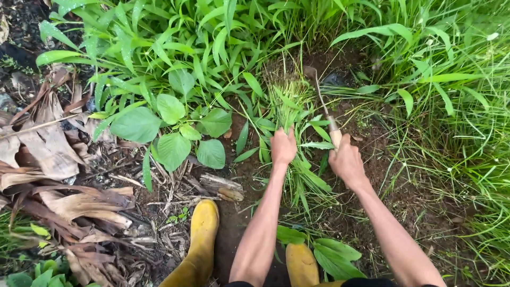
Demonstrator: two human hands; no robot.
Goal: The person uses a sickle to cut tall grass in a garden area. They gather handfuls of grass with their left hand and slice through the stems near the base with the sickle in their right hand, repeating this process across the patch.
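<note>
Two hands work at one clump of cut grass [289, 101], and I take that clump as my landmark for everything else. Largest first: a broad bank of green leafy plants [159, 69] fills the ground to the left of the clump and behind it, with long thin grass [457, 106] spreading off to its right. Further left of the clump lie dry brown leaves [58, 159] in a heap. Below the clump, toward me, stand two yellow boots [199, 250] on bare dark soil [372, 175].

My left hand [283, 146] is closed around the bundled blades just below the clump's cropped top, holding them together and upright. My right hand [346, 162], just right of the clump, is wrapped tight around the pale handle of a sickle [325, 109] — its thin blade runs up and leftward, the tip reaching the soil beside the clump's upper edge.

I judge this to be the cutting step: the tuft is gathered and tensioned, the blade set near its base. The next move, as I read it, calls for a short pull of the blade through the stems while my left grip stays firm and clear of the edge — those fingers sit close to its path.
</note>
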